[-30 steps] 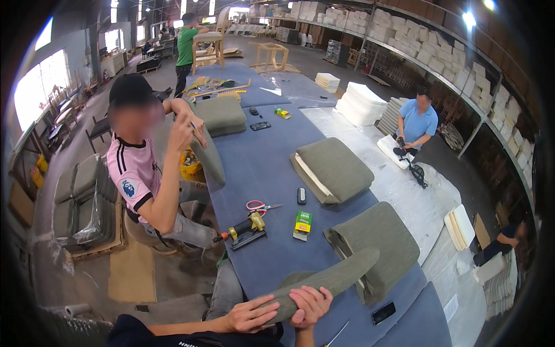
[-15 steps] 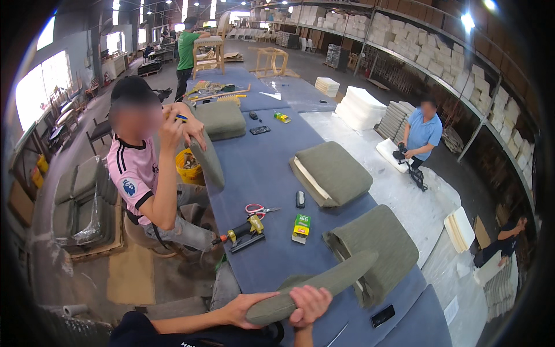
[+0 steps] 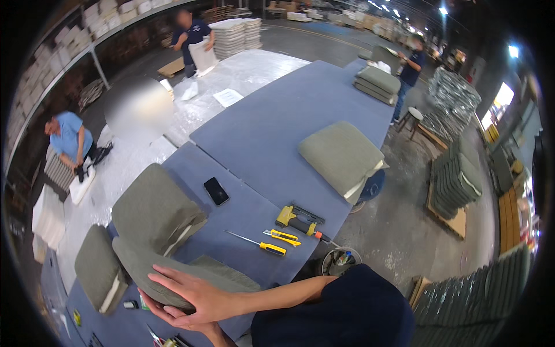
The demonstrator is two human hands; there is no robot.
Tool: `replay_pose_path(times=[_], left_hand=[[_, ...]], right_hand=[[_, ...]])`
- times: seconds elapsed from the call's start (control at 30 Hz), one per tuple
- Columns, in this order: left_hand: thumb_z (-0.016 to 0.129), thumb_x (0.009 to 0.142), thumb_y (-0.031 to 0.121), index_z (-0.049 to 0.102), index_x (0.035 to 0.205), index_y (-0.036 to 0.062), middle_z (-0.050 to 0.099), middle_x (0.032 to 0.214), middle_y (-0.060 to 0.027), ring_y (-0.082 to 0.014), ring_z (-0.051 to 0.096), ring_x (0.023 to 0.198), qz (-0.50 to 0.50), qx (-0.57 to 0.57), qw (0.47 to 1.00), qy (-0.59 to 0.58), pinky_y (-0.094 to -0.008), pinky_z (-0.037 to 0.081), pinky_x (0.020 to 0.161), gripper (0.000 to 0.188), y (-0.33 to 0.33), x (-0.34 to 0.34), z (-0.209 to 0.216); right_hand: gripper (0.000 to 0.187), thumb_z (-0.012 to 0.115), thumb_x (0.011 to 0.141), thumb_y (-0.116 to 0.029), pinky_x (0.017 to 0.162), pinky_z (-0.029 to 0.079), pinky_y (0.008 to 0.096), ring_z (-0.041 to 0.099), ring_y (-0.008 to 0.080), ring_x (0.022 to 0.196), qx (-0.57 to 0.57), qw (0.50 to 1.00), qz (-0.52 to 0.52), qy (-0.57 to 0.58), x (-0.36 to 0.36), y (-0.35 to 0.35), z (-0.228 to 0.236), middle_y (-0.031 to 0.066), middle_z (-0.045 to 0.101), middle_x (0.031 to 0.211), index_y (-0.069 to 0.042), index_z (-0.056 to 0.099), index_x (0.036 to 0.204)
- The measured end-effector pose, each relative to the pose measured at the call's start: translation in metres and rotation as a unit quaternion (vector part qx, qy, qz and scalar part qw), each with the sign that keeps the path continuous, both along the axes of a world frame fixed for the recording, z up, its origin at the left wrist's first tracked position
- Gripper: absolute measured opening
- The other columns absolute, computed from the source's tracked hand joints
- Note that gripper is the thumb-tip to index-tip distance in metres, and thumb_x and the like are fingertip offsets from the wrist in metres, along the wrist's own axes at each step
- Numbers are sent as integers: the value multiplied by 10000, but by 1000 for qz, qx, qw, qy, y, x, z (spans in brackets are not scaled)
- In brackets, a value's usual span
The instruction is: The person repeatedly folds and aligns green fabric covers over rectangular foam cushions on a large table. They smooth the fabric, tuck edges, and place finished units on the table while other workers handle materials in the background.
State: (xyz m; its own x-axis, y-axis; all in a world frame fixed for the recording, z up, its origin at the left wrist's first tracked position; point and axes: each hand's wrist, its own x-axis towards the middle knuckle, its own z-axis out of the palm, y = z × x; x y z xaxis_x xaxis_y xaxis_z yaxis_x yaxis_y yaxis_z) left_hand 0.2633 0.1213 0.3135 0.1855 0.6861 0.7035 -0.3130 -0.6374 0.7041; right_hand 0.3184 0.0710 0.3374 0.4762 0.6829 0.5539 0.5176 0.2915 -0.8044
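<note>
Both hands press against a grey-green padded cushion (image 3: pixel 136 263) tilted up at the table's near left. My right hand (image 3: pixel 199 289) lies across its lower end with fingers stretched over the fabric. Beneath it, my left hand (image 3: pixel 167 314) is partly hidden and supports the same end. A flat grey-green piece (image 3: pixel 225 273) lies just behind my right wrist. Beyond the held cushion stand a covered cushion (image 3: pixel 153 202) with pale filling at its open edge and another cushion (image 3: pixel 98 260) further left.
On the blue table (image 3: pixel 277 121) lie a phone (image 3: pixel 216 191), a yellow-handled screwdriver or awl (image 3: pixel 272 248), a yellow utility knife (image 3: pixel 282 237), a staple gun (image 3: pixel 298 221) and another cushion (image 3: pixel 341 153). A bucket (image 3: pixel 340 261) stands by the edge. Several people work around.
The view has swung to the right, bringing the screwdriver or awl, knife and another staple gun into sight. My hands stay on the cushion; the right has moved over its lower end.
</note>
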Motion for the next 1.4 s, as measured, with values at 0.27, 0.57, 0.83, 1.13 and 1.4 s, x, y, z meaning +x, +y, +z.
replay_pose_path(times=[0.27, 0.57, 0.83, 1.13, 1.4], left_hand=[[286, 1084, 325, 654, 978, -26, 682, 1074, -150, -323, 580, 1225, -94, 135, 969, 186, -518, 242, 1238, 519, 145, 18, -16], [463, 1091, 325, 643, 841, -5, 651, 894, -78, -189, 580, 897, -152, -46, 939, 306, -317, 420, 890, 452, 304, 24, -70], [514, 1058, 439, 643, 801, 39, 641, 809, -77, -176, 588, 787, -124, -212, 957, 158, -315, 459, 809, 492, 263, 11, -111], [440, 1049, 492, 585, 791, 86, 577, 794, -48, -197, 573, 792, -120, -407, 905, -36, -389, 468, 813, 502, 250, -107, -152], [624, 884, 240, 700, 863, 44, 717, 956, -98, -266, 692, 893, 193, -319, 913, -165, -410, 552, 775, 211, 133, -218, -102]], right_hand=[[909, 808, 798, -96, 1186, 388, 460, 381, 364, 1500, 2, 998, 53, 21, 5, -47, -18, 162, 316, 1669, -82, 350, 1583], [944, 825, 772, -198, 1174, 413, 453, 442, 366, 1463, 1, 996, 91, 1, 25, -104, -77, 159, 360, 1655, -83, 355, 1583], [882, 879, 720, -323, 1094, 465, 418, 608, 300, 1285, -125, 988, 24, 84, 66, -193, -174, 177, 581, 1448, -12, 515, 1461], [824, 790, 741, -440, 1045, 504, 468, 630, 371, 1250, -60, 996, -3, -61, 61, -179, -229, 191, 635, 1365, 22, 575, 1388], [760, 806, 758, -498, 1018, 474, 433, 611, 332, 1163, 109, 991, -28, 69, 133, -15, -165, 177, 628, 1239, -18, 578, 1301]])
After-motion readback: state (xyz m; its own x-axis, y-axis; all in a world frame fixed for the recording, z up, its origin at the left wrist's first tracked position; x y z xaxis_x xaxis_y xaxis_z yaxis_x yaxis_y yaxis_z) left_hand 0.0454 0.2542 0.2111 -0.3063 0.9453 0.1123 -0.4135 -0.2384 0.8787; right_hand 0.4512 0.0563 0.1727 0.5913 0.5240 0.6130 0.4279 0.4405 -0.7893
